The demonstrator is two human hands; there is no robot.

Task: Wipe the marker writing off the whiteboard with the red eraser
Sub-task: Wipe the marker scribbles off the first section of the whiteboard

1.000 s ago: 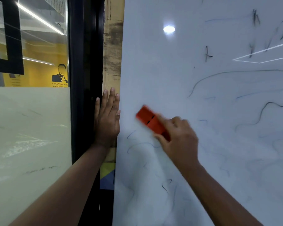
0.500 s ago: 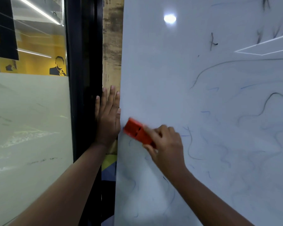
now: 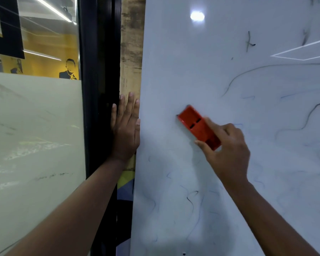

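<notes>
The right hand (image 3: 227, 146) grips the red eraser (image 3: 199, 127), pressed tilted against the whiteboard (image 3: 192, 71) left of centre. The left hand (image 3: 126, 130) lies flat, fingers straight, at the board's left edge. Only illegible marker squiggles (image 3: 314, 115) remain; no readable writing.

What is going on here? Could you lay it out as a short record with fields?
Activity: a person wiping marker writing off a whiteboard
Right hand: grips the red eraser, pressed to the board
Left hand: flat, fingers straight, resting at the board's left edge
Marks left: dark curved strokes at right, faint scribbles lower down
Beside the board: black frame, frosted glass panel
</notes>
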